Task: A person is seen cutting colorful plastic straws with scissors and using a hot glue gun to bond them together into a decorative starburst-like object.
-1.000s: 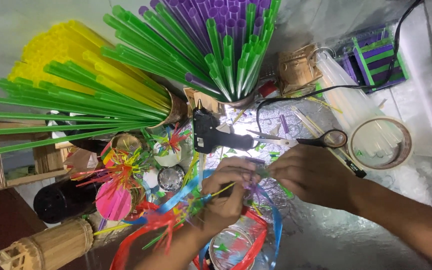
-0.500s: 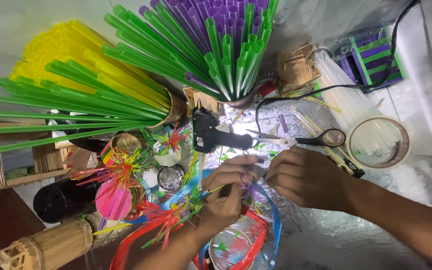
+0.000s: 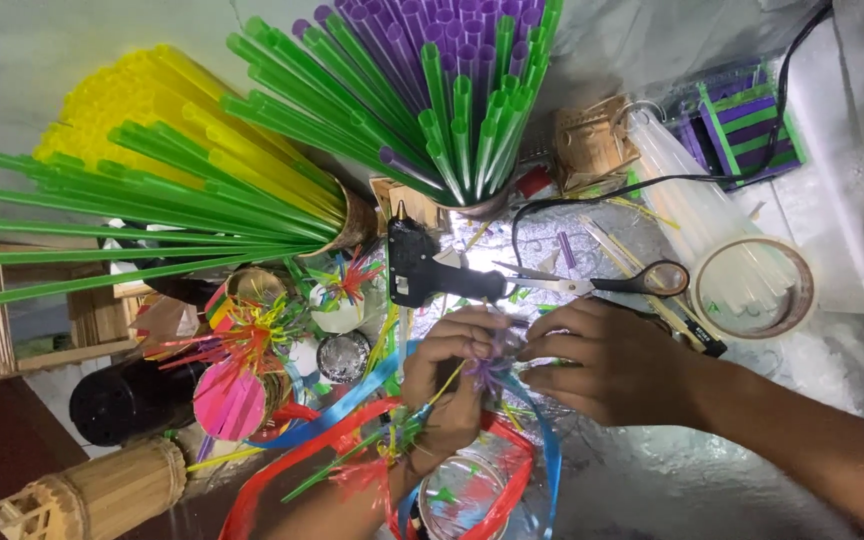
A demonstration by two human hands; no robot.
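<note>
Left hand and right hand both pinched shut on small purple frilled straw piece, held between them above the silver foil work surface. Black glue gun and black-handled scissors lie just beyond.

There is one view, from the camera on my head, looking steeply down onto the bench from close range. My left hand and right hand meet just below the middle of the frame, my forearms entering from the bottom and lower right. Straw bundles fill the upper left.
</note>
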